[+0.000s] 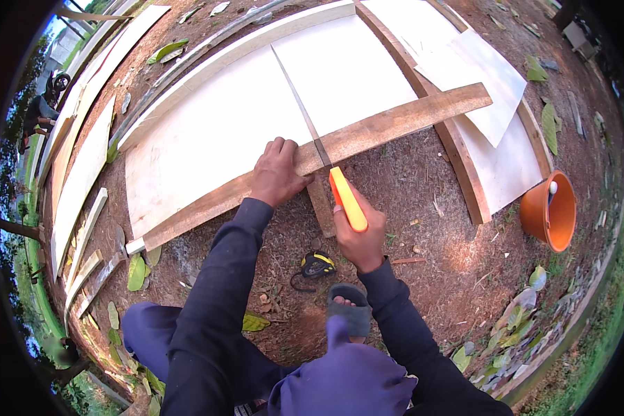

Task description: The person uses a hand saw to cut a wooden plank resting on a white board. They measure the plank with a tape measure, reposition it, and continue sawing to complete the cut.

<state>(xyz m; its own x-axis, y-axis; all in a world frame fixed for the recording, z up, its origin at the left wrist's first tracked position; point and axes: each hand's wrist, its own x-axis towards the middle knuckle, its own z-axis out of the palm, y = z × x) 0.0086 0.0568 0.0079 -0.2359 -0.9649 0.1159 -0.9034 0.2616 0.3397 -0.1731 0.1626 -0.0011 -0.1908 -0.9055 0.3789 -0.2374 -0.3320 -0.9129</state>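
My right hand (362, 232) grips the orange and yellow handle of a handsaw (299, 104). Its long blade lies across a brown wooden plank (395, 126) and points away from me over a white panel (208, 118). Just left of the blade, my left hand (279, 170) presses down on the plank, fingers curled over its far edge and thumb stretched toward the saw. The plank rests slantwise along the near side of the panel. Under it, a short wooden piece (320, 208) pokes out toward me. How deep the blade sits in the wood is hard to tell.
A black and yellow tape measure (317, 264) lies on the dirt before my sandalled foot (349, 308). An orange bucket (549, 211) stands at the right, near a loose white sheet (475, 80) on a wooden frame. Boards and offcuts (83, 229) lie at the left among leaves.
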